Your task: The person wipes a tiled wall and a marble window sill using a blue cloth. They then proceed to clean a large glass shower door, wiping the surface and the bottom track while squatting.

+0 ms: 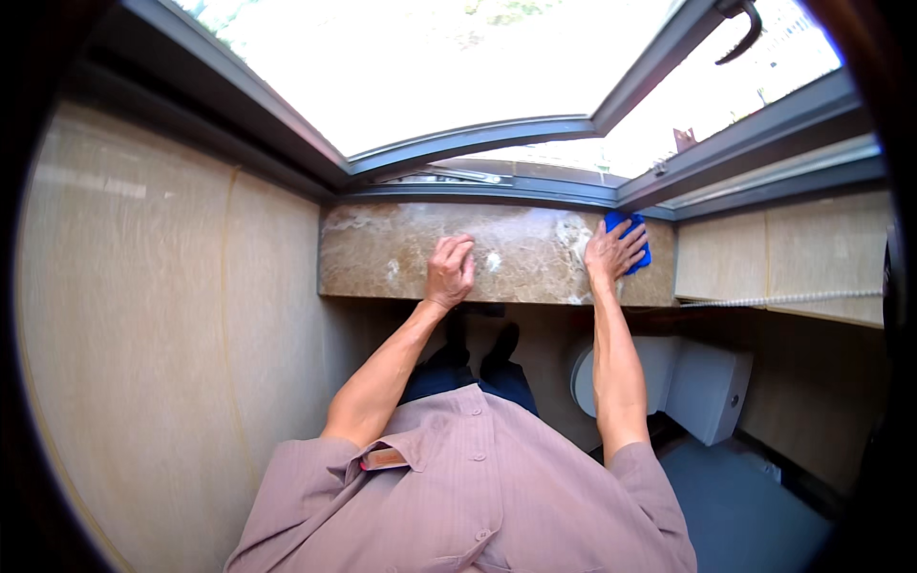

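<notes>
A brown marble windowsill [523,279] runs across in front of me, below a grey-framed window. Near the sill's right end, my right hand [613,251] lies with spread fingers on a blue cloth [636,259], pressing it flat against the stone. My left hand [451,268] rests over the sill left of its middle, its fingers curled; no object shows in it. Pale patches mark the marble between the hands and around the right one.
The window sash [473,137] is swung outward, with a dark handle [745,34] at upper right. A beaded chain [781,298] crosses the right wall. Below the sill on the right stands a white toilet [706,390]. A tiled wall [157,286] closes off the left.
</notes>
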